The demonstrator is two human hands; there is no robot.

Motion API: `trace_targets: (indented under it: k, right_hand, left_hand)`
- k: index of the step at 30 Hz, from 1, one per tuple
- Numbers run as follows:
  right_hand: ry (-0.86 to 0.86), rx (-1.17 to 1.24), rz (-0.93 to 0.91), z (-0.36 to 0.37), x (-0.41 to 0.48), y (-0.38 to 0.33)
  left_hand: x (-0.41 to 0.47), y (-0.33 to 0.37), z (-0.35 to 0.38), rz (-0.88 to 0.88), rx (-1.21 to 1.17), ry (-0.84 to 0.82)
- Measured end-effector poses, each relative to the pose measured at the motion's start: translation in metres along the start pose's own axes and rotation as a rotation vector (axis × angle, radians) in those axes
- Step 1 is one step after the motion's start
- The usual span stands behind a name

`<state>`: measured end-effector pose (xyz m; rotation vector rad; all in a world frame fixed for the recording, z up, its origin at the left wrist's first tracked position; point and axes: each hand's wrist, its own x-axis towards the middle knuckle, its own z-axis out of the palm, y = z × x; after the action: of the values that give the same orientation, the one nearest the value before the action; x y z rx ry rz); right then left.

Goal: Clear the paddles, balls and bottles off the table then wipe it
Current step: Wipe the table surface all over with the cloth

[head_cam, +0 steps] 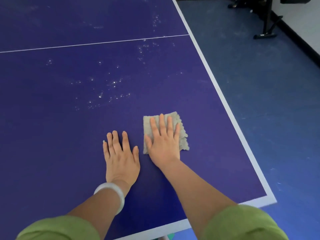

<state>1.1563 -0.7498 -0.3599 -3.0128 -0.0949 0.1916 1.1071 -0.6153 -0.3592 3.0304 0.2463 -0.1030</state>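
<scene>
A blue table-tennis table (60, 135) with white border lines fills most of the view. On it, near its right corner, lies a folded grey cloth (182, 134). My right hand (163, 141) presses flat on the cloth with straight, spread fingers. My left hand (120, 155) rests flat on the bare table just left of the cloth, fingers straight, a pale bangle on its wrist. Small white specks (110, 90) are scattered over the table beyond both hands. No paddles, balls or bottles are in view.
The table's right edge (230, 118) runs diagonally, with blue floor (268, 101) beyond it. A black metal stand (266, 19) rests on the floor at the top right, next to a wall with dark skirting. A thin white centre line (86, 44) crosses the table.
</scene>
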Motion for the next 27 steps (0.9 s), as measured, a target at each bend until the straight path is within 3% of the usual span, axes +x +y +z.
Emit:
trace_targets:
  k: [3, 5, 10, 13, 15, 18, 21, 23, 27]
  right_hand:
    - [-0.004, -0.025, -0.169, 0.008, -0.063, 0.011]
    - [-0.005, -0.053, -0.139, 0.008, -0.091, 0.056]
    - [-0.026, -0.063, 0.336, -0.013, -0.109, 0.165]
    - [-0.013, -0.025, 0.477, -0.011, -0.104, 0.138]
    - [0.000, -0.042, 0.376, -0.006, -0.103, 0.088]
    - [0.014, -0.028, -0.007, 0.008, -0.118, 0.015]
    - [-0.037, -0.024, -0.247, 0.017, -0.148, 0.010]
    - [-0.022, -0.052, -0.262, 0.018, -0.164, 0.045]
    - [0.005, -0.108, 0.023, 0.002, -0.171, 0.146]
  left_hand:
    - [0.000, -0.003, 0.000, -0.004, -0.047, 0.006]
    - [0.000, -0.003, 0.001, -0.001, -0.069, 0.014]
    - [-0.001, -0.004, 0.001, -0.003, -0.097, 0.013]
    - [-0.001, -0.005, -0.002, -0.005, -0.157, 0.010]
    - [0.001, -0.008, -0.006, -0.008, -0.226, -0.002]
    - [0.005, -0.027, -0.012, 0.046, -0.236, -0.017]
    - [0.001, -0.046, -0.013, 0.158, -0.132, -0.011]
    - [-0.003, -0.048, -0.011, 0.176, -0.100, -0.022]
    - [-0.007, -0.043, -0.007, 0.166, -0.036, -0.004]
